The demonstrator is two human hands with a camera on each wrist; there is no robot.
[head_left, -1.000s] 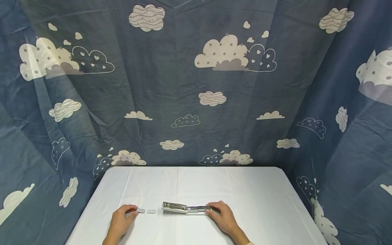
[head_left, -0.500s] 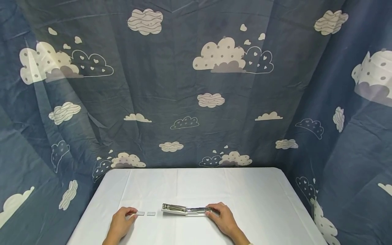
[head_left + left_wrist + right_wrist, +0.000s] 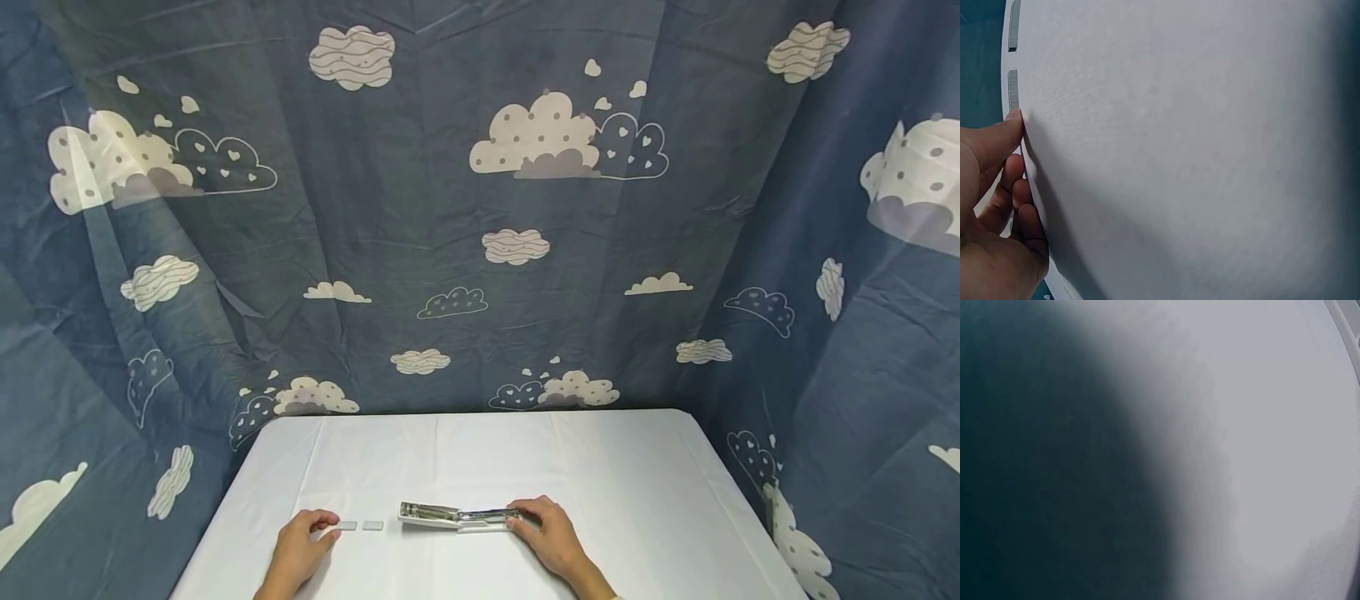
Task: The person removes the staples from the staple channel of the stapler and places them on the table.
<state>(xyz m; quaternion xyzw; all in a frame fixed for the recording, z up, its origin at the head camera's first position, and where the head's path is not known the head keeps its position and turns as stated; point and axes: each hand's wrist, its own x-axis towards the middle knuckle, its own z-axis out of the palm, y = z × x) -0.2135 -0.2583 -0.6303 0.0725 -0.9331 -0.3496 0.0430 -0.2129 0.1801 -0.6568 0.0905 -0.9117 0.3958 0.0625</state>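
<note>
A white and silver stapler (image 3: 457, 518) lies opened out on the white table, its hinged parts spread in a shallow V. My right hand (image 3: 551, 537) holds its right end between thumb and fingers. To its left, two grey staple strips lie in a row: the right strip (image 3: 372, 526) apart from everything, the left strip (image 3: 347, 526) at the fingertips of my left hand (image 3: 296, 550). In the left wrist view, my thumb tip meets the end of the nearer strip (image 3: 1013, 87), with a gap between thumb and index finger. The right hand is out of the right wrist view.
The white-covered table (image 3: 480, 450) has its far edge against a dark blue curtain (image 3: 450, 200) with cloud prints, which also hangs at both sides. The right wrist view is mostly blurred, with a white edge at its upper right corner.
The left staple strip, tilted at the left fingertips a second ago, now lies flat in line with the other. The left fingers have parted slightly. The right hand and stapler stay put.
</note>
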